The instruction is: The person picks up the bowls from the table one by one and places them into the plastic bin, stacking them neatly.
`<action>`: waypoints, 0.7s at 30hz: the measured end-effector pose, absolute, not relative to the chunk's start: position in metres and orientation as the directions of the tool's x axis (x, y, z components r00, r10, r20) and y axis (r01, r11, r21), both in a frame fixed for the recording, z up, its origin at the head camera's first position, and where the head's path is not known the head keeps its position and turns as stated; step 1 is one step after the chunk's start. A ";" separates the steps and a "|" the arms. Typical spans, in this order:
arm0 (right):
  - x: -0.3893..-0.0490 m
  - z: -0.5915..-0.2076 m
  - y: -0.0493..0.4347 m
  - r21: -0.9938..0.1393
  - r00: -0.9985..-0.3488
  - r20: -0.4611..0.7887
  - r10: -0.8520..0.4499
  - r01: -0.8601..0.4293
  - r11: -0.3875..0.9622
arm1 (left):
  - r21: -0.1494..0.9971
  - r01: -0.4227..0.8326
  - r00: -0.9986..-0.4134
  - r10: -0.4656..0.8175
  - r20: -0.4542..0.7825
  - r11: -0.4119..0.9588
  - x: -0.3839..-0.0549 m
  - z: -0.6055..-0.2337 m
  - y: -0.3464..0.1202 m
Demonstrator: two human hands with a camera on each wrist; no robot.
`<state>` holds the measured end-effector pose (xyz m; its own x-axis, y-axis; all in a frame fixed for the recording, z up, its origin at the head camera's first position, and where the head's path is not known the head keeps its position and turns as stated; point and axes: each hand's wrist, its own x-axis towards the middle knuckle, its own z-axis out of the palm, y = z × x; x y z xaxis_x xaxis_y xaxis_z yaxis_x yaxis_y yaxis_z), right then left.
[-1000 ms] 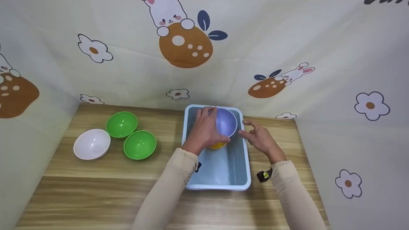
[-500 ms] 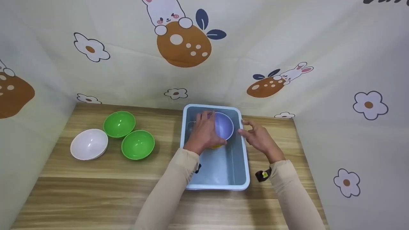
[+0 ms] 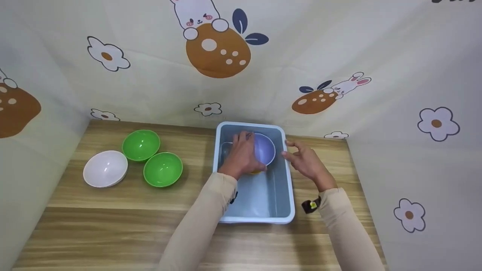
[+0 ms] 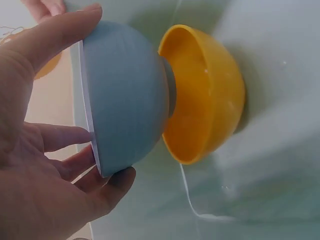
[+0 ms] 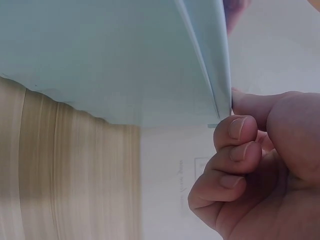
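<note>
In the head view my left hand [image 3: 243, 154] grips a blue-purple bowl [image 3: 265, 149] by its rim, inside the far half of a light blue plastic basin [image 3: 256, 220]. The left wrist view shows the thumb on one side of the rim and fingers on the other. Directly beneath the blue bowl [image 4: 125, 100] a yellow bowl [image 4: 225, 95] sits on the basin floor, the blue bowl's foot overlapping its opening. My right hand [image 3: 307, 162] holds the basin's right rim, its thumb and curled fingers at the edge [image 5: 217, 65] in the right wrist view.
Left of the basin, two green bowls [image 3: 141, 145] and a white bowl [image 3: 105, 169] stand close together on the wooden table [image 3: 113, 233]. A curtain [image 3: 263, 90] printed with rabbits and flowers encloses the table's back and sides.
My left hand has lowered the blue bowl deeper into the basin, so less of the yellow bowl shows. The right hand stays at the rim.
</note>
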<state>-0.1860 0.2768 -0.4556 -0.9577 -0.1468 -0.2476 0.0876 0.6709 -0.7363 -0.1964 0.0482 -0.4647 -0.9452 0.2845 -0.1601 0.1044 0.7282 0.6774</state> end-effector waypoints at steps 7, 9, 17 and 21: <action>-0.186 -0.456 0.278 -0.727 -0.959 -0.247 -0.138 0.089 0.681 | 0.610 0.155 -0.938 0.310 -0.157 0.777 -0.198 -0.470 0.053; -0.186 -0.455 0.278 -0.726 -0.961 -0.244 -0.135 0.089 0.682 | 0.592 0.161 -0.938 0.309 -0.157 0.790 -0.199 -0.471 0.053; -0.186 -0.457 0.278 -0.717 -0.955 -0.270 -0.120 0.116 0.687 | 0.547 0.136 -0.947 0.270 -0.173 0.826 -0.200 -0.478 0.056; -0.186 -0.457 0.278 -0.719 -0.953 -0.280 -0.117 0.128 0.683 | 0.526 0.128 -0.946 0.262 -0.188 0.841 -0.200 -0.481 0.057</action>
<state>-0.1859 0.2781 -0.4574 -0.9528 -0.1166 -0.2803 0.1280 0.6828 -0.7193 -0.2003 0.0574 -0.4809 -0.9464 0.2624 -0.1884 0.1282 0.8405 0.5264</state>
